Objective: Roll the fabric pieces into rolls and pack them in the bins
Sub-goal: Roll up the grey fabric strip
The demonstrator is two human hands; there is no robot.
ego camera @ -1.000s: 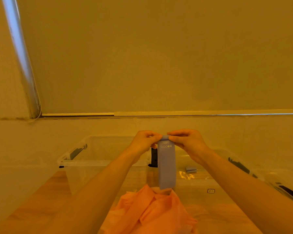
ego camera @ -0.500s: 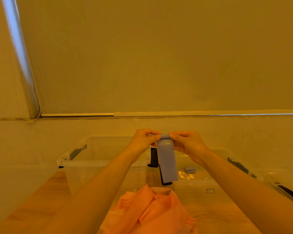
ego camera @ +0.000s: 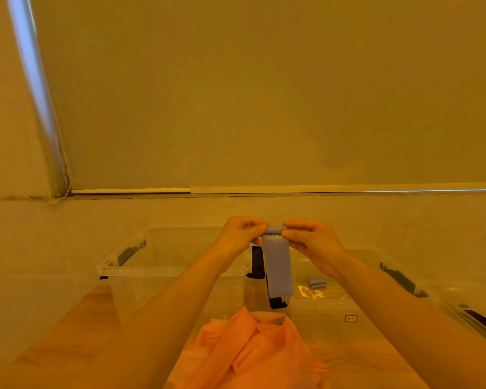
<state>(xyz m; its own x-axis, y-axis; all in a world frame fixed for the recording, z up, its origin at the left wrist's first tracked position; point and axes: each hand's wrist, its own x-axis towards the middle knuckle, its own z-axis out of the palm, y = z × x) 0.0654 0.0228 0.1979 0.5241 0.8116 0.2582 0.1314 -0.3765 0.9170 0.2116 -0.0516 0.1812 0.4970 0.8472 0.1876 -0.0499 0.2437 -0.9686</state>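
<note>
The job looks barely begun. One small blue roll [ego camera: 317,283] already lies inside the clear right bin [ego camera: 376,313], below and right of the grip; the left bin [ego camera: 163,270] looks empty, and a heap of orange fabric [ego camera: 253,349] waits untouched directly beneath. Both arms reach forward at chest height. The left hand [ego camera: 237,238] and right hand [ego camera: 313,242] pinch the rolled top edge of a blue fabric strip [ego camera: 278,265], whose unrolled tail hangs straight down from the fingertips.
</note>
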